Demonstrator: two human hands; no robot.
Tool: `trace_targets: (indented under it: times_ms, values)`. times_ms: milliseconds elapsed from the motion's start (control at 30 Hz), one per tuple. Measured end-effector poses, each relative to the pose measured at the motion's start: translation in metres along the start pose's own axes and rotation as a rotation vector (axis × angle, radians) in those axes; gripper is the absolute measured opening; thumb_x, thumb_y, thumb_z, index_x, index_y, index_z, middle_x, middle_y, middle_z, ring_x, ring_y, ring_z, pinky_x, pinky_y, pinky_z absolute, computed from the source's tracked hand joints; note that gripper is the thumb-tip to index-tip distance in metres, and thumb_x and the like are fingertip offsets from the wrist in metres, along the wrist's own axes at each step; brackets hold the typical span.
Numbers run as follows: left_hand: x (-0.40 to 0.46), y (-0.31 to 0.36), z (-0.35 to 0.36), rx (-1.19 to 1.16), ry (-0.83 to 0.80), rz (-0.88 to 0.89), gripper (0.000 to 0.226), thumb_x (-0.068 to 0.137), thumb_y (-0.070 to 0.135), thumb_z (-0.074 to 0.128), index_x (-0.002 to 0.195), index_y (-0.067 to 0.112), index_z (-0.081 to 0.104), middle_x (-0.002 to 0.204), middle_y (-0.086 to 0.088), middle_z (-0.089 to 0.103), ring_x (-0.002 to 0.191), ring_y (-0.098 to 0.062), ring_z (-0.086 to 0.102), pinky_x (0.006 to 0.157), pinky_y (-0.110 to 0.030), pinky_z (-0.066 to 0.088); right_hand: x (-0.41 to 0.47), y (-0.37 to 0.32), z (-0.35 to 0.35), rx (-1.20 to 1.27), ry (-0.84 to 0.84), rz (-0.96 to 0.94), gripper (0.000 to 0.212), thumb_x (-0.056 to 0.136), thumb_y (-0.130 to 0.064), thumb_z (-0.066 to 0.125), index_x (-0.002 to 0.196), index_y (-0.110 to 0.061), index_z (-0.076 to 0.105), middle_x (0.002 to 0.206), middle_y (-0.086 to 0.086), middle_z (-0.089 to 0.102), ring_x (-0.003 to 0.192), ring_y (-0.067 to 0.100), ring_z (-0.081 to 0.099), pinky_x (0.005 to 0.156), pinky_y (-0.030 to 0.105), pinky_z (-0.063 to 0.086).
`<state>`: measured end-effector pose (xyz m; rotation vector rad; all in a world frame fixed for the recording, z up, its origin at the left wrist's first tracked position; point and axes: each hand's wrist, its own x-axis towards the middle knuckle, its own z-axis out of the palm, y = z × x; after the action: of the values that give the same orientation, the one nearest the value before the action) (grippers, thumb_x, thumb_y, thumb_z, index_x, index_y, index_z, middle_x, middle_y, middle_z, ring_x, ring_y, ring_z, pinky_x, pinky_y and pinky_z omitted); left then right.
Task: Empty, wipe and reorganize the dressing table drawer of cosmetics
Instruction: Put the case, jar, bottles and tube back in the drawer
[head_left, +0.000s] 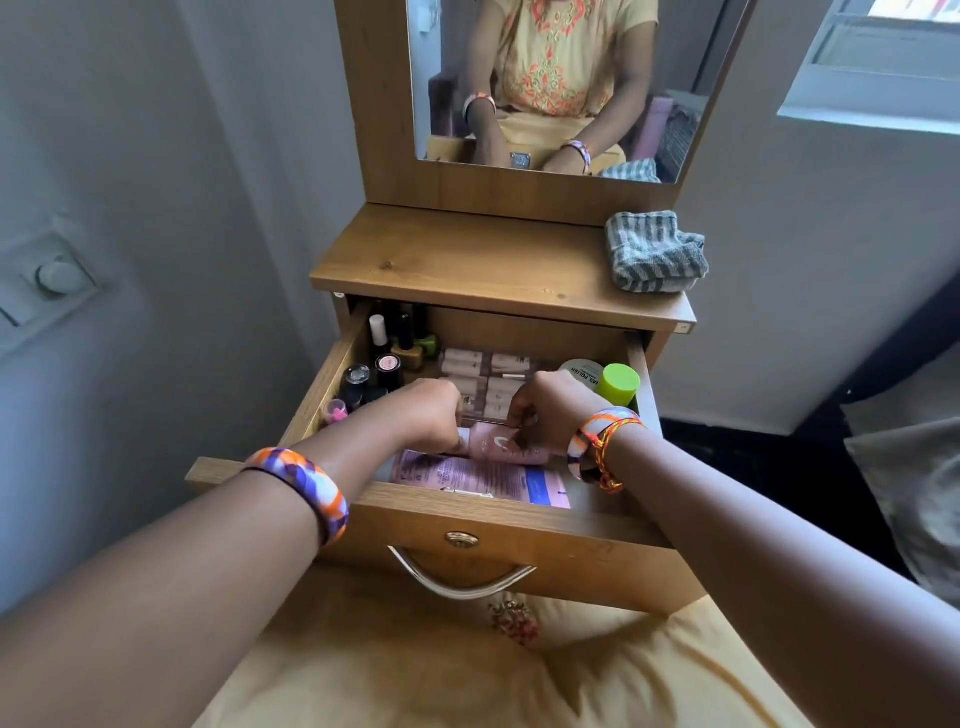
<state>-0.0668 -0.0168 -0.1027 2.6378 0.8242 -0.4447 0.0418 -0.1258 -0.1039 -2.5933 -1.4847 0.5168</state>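
Observation:
The wooden drawer (483, 525) of the dressing table is pulled out. Both my hands reach into its middle. My left hand (428, 413) and my right hand (553, 408) close on the two ends of a pink bottle (493, 447) lying on its side. In front of it lie flat pink sachets (467, 475). Several nail polish bottles (387, 345) stand in the back left corner. Beige tubes (485, 371) lie in rows at the back middle. A white nail polish remover tub (582, 374) and a green-capped bottle (621, 383) stand at the back right.
A grey striped cloth (654, 252) is bunched on the right of the table top (457, 260). The mirror (550, 88) stands behind it and reflects a person's arms. A wall is close on the left; a dark floor and fabric lie to the right.

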Motion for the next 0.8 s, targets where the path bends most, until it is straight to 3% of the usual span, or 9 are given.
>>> trace_targets:
  times_ms: [100, 200, 333, 433, 533, 633, 700, 800]
  values:
    - [-0.007, 0.002, -0.009, 0.014, -0.016, 0.024, 0.034, 0.083, 0.024, 0.064, 0.112, 0.007, 0.063, 0.099, -0.004, 0.058, 0.086, -0.020, 0.055, 0.075, -0.033, 0.048, -0.005, -0.002, -0.003, -0.020, 0.017, 0.015, 0.023, 0.076, -0.018, 0.069, 0.099, -0.015, 0.071, 0.101, 0.011, 0.069, 0.091, 0.027, 0.067, 0.083, 0.033, 0.056]
    - [-0.020, 0.007, -0.023, -0.005, -0.063, 0.083, 0.041, 0.086, 0.029, 0.062, 0.124, 0.011, 0.057, 0.119, -0.005, 0.060, 0.106, -0.021, 0.058, 0.089, -0.033, 0.048, -0.015, -0.007, -0.014, 0.015, 0.064, 0.025, 0.020, 0.077, -0.018, 0.067, 0.096, -0.014, 0.072, 0.100, 0.009, 0.071, 0.093, 0.025, 0.066, 0.080, 0.027, 0.053]
    - [-0.045, 0.016, -0.046, -0.203, -0.265, 0.176, 0.045, 0.086, 0.031, 0.062, 0.127, 0.014, 0.056, 0.126, -0.002, 0.058, 0.117, -0.018, 0.054, 0.097, -0.029, 0.044, -0.035, -0.020, -0.035, 0.059, 0.015, 0.002, 0.025, 0.082, -0.029, 0.067, 0.097, -0.009, 0.073, 0.094, 0.007, 0.072, 0.074, 0.019, 0.062, 0.056, 0.011, 0.046]
    - [-0.064, 0.018, -0.054, -0.206, -0.374, 0.230, 0.048, 0.081, 0.030, 0.069, 0.124, 0.015, 0.057, 0.123, 0.000, 0.061, 0.116, -0.015, 0.056, 0.102, -0.030, 0.044, -0.057, -0.030, -0.046, 0.190, -0.161, 0.032, 0.029, 0.084, -0.028, 0.066, 0.102, -0.007, 0.071, 0.088, 0.007, 0.069, 0.065, 0.013, 0.060, 0.069, 0.025, 0.057]
    - [-0.077, 0.017, -0.054, -0.077, -0.422, 0.255, 0.048, 0.074, 0.025, 0.076, 0.118, 0.017, 0.060, 0.121, 0.000, 0.062, 0.114, -0.015, 0.057, 0.102, -0.032, 0.046, -0.076, -0.034, -0.043, 0.189, -0.306, -0.015, 0.033, 0.078, -0.035, 0.071, 0.101, -0.012, 0.072, 0.092, 0.008, 0.071, 0.073, 0.019, 0.066, 0.071, 0.031, 0.058]
    - [-0.082, 0.014, -0.043, 0.017, -0.384, 0.269, 0.046, 0.072, 0.022, 0.079, 0.114, 0.017, 0.061, 0.115, -0.003, 0.065, 0.110, -0.019, 0.060, 0.096, -0.034, 0.050, -0.086, -0.036, -0.037, 0.035, -0.277, -0.102, 0.035, 0.073, -0.042, 0.073, 0.100, -0.019, 0.072, 0.096, 0.001, 0.072, 0.088, 0.020, 0.066, 0.077, 0.030, 0.056]
    - [-0.082, 0.012, -0.036, 0.019, -0.322, 0.276, 0.043, 0.072, 0.020, 0.078, 0.111, 0.017, 0.062, 0.112, -0.005, 0.065, 0.107, -0.021, 0.061, 0.091, -0.035, 0.050, -0.090, -0.036, -0.035, 0.070, -0.230, -0.128, 0.032, 0.074, -0.037, 0.074, 0.101, -0.019, 0.070, 0.098, -0.001, 0.071, 0.091, 0.018, 0.065, 0.082, 0.030, 0.054]
    - [-0.082, 0.010, -0.035, 0.020, -0.259, 0.289, 0.038, 0.070, 0.023, 0.079, 0.105, 0.021, 0.064, 0.106, -0.004, 0.067, 0.101, -0.021, 0.063, 0.083, -0.036, 0.053, -0.095, -0.037, -0.033, 0.150, -0.160, -0.154, 0.028, 0.073, -0.029, 0.076, 0.100, -0.023, 0.070, 0.095, -0.004, 0.068, 0.090, 0.015, 0.064, 0.077, 0.025, 0.054]
